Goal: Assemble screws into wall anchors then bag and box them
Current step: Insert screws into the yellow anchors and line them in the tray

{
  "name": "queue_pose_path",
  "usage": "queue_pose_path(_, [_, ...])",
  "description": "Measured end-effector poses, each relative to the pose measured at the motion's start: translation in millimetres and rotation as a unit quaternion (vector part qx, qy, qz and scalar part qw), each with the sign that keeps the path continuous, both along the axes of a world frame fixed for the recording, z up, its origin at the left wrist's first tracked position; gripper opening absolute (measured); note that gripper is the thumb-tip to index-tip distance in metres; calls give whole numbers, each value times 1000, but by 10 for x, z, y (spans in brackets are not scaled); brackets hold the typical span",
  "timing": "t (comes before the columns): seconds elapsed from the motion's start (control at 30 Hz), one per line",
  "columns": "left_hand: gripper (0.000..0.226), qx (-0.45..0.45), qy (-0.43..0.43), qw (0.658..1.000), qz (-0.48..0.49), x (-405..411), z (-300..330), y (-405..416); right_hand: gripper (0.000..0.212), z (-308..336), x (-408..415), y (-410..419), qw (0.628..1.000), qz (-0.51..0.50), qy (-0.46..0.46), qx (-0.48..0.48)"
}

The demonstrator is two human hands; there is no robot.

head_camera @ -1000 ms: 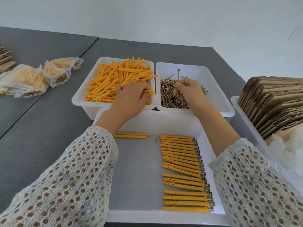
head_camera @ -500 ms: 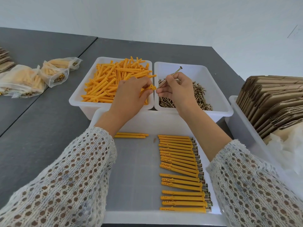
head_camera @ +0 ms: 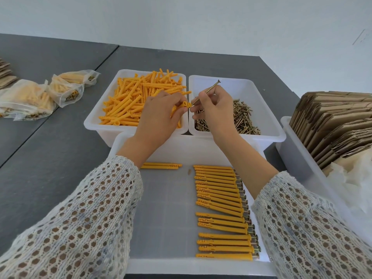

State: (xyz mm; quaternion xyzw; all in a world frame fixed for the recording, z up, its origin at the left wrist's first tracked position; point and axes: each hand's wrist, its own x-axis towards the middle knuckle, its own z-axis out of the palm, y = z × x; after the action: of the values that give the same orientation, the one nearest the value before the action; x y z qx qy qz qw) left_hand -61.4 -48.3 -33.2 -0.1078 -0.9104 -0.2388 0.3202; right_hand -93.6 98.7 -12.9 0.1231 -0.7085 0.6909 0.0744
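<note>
Pinching a screw in your right hand, you aim its tip at the mouth of the anchor gripped in your left hand, above the touching rims of the anchor bin and screw bin. The near tray shows bare floor left of the assembled row.

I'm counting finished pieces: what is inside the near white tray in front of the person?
The near tray holds a row of orange anchors with screws in them at the right, and two more anchors at the far left. The sleeves cover the tray's side parts.
</note>
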Motion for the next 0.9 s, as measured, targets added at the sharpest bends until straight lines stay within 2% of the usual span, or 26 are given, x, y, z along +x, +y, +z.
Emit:
queue_pose_path(0.1, [10, 31, 12, 999, -4, -3, 6, 7, 10, -17, 33, -41, 999, 13, 18, 37])
queue_pose_path(0.33, [8, 20, 8, 1000, 11, -10, 2, 3, 10, 27, 57, -43, 996, -43, 57, -52])
queue_pose_path(0.43, [9, 17, 11, 1000, 11, -9, 3, 18, 10, 33, 60, -39, 996, -44, 62, -50])
queue_pose_path(0.67, [10, 38, 11, 999, 0, 0, 9, 10, 7, -27, 85, -110, 992, 25, 68, 101])
queue_pose_path(0.73, [10, 67, 24, 997, -4, -1, 19, 18, 2, -24, 97, -105, 990, 39, 70, 116])
queue_pose_path(0.8, [10, 103, 39, 994, -3, 2, 41, 29, 12, -24, 110, -104, 985, 52, 74, 147])
queue_pose_path(0.9, [12, 167, 24, 986, -1, 6, 76, 54, 13, -8, 119, -103, 978, 69, 78, 180])
